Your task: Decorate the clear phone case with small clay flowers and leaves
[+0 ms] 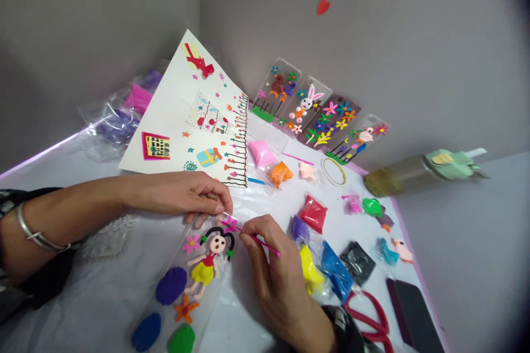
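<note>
A clear phone case (169, 253) lies on the covered table in front of me, decorated with clay shapes. On it are a clay girl (206, 266) in a red top and yellow bottoms, an orange flower (186, 309), and purple, blue and green discs. Two pink flowers sit near its upper end. My left hand (202, 197) grips the case's top edge with bent fingers. My right hand (273, 276) pinches a thin pink stick tool (265, 244), its tip at the upper pink flower (229, 224). The left fingertips are partly hidden.
Decorated phone cases (306, 100) lean against the wall behind a decorated white card (178, 116). Several clay packets, including a red one (313, 213), lie right of my hands. Red-handled scissors (375, 320), a dark phone (414, 309) and a bottle (397, 175) line the right edge.
</note>
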{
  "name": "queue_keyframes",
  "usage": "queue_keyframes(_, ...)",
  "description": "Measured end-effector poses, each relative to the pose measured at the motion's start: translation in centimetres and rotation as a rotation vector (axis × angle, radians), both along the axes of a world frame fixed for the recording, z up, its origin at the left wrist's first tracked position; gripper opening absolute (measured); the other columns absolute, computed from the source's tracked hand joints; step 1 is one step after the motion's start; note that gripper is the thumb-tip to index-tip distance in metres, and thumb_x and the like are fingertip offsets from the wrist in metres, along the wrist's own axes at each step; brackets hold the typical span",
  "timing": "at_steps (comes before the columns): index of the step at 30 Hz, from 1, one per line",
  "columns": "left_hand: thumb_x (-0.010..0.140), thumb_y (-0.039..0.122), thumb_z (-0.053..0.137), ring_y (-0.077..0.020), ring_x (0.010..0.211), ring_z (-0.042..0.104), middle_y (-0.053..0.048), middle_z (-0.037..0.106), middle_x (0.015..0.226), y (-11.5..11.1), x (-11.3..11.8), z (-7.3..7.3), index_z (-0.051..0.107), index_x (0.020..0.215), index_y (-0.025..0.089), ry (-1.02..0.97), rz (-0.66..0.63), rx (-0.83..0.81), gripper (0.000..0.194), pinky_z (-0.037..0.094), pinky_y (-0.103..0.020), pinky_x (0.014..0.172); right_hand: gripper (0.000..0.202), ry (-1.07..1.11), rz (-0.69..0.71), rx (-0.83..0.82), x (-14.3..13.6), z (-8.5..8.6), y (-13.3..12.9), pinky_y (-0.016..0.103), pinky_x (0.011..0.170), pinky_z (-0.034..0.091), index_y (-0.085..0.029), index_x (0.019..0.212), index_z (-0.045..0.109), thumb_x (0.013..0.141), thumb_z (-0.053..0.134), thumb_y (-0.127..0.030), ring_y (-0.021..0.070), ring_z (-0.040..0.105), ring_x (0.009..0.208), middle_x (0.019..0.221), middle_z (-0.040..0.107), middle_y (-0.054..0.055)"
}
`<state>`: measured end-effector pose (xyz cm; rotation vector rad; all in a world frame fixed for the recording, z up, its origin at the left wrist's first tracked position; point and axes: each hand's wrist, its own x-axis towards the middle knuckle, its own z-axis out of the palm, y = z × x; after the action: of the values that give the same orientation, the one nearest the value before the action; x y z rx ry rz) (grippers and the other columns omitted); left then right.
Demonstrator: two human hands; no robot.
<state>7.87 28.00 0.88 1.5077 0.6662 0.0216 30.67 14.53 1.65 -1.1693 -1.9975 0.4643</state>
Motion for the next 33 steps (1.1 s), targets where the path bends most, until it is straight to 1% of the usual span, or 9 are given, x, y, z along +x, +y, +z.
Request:
queue_keyframes(7,0.093,0.053,0.078,-0.0186,0.065,0.068,-0.005,0.075,0.089,0.0,-0.1,-0.2,0.078,0.108,0.022,0.008,0.01,-0.027,0.035,0.053,-0.026,0.06,0.023,-0.007,0.087,0.039,0.4,-0.3,0.4,0.028,0.07,0.054,-0.024,0.109,0.061,0.111,0.048,-0.006,0.0188,0.067,0.08,0.091,0.07,0.004)
queue_keyframes(9,0.092,0.053,0.079,-0.0178,0.065,0.067,-0.004,0.075,0.089,0.0,-0.1,-0.1,0.079,0.106,0.022,0.0,0.014,-0.032,0.034,0.052,-0.025,0.06,0.021,0.061,0.084,-0.008,0.4,-0.2,0.3,0.028,0.072,0.054,-0.024,0.107,0.064,0.112,0.051,-0.008,0.0182,0.067,0.081,0.091,0.071,0.003)
queue_keyframes(13,0.095,0.051,0.078,-0.0153,0.066,0.064,-0.002,0.074,0.091,0.0,-0.1,0.1,0.078,0.106,0.022,-0.015,0.012,-0.034,0.031,0.051,-0.023,0.06,0.016,0.477,-0.115,-0.253,0.4,-0.2,0.2,0.026,0.07,0.055,-0.024,0.103,0.071,0.116,0.061,-0.026,0.016,0.069,0.076,0.086,0.072,0.0)
queue_keyframes(15,0.095,0.051,0.079,-0.0151,0.066,0.064,-0.002,0.075,0.092,0.0,-0.1,0.0,0.078,0.107,0.022,-0.021,0.013,-0.041,0.032,0.051,-0.023,0.06,0.018,0.683,-0.229,-0.285,0.4,-0.5,0.4,0.026,0.07,0.056,-0.025,0.109,0.074,0.117,0.062,-0.034,0.0151,0.069,0.072,0.082,0.073,-0.001)
queue_keyframes(17,0.095,0.053,0.079,-0.0156,0.066,0.065,-0.002,0.074,0.09,0.0,-0.1,-0.1,0.077,0.109,0.022,-0.033,0.017,-0.06,0.034,0.05,-0.023,0.059,0.021,0.759,-0.29,-0.266,0.4,-1.0,0.5,0.026,0.071,0.057,-0.026,0.115,0.077,0.117,0.062,-0.039,0.0146,0.069,0.071,0.082,0.074,-0.002)
queue_keyframes(22,0.095,0.057,0.079,-0.0144,0.062,0.06,0.001,0.068,0.084,-0.3,0.2,-0.6,0.068,0.119,0.023,-0.089,0.103,-0.071,0.043,0.047,-0.022,0.056,0.024,0.612,-0.309,-0.164,0.2,-2.1,0.5,0.029,0.073,0.059,-0.026,0.115,0.079,0.118,0.06,-0.04,0.0167,0.072,0.077,0.091,0.079,0.001)
queue_keyframes(25,0.095,0.06,0.077,-0.0138,0.06,0.059,0.002,0.067,0.084,-0.5,0.6,-0.9,0.066,0.117,0.023,-0.118,0.151,-0.016,0.044,0.046,-0.023,0.055,0.024,0.512,-0.319,-0.143,0.2,-2.2,0.6,0.031,0.079,0.06,-0.025,0.112,0.078,0.117,0.059,-0.038,0.0193,0.074,0.087,0.102,0.081,0.005)
queue_keyframes(30,0.096,0.068,0.076,-0.0133,0.059,0.056,0.001,0.067,0.083,-0.9,1.3,-1.6,0.067,0.108,0.022,-0.177,0.189,0.071,0.048,0.044,-0.024,0.053,0.017,0.48,-0.328,-0.216,0.1,-2.3,1.2,0.034,0.088,0.058,-0.023,0.107,0.075,0.11,0.066,-0.037,0.0219,0.074,0.096,0.103,0.08,0.005)
queue_keyframes(33,0.096,0.068,0.077,-0.013,0.057,0.053,0.004,0.062,0.075,-1.0,1.6,-1.8,0.067,0.105,0.021,-0.207,0.219,0.096,0.048,0.042,-0.024,0.054,0.015,0.532,-0.283,-0.314,-0.1,-2.6,1.4,0.033,0.085,0.056,-0.024,0.109,0.073,0.106,0.067,-0.037,0.0206,0.072,0.092,0.102,0.078,0.003)
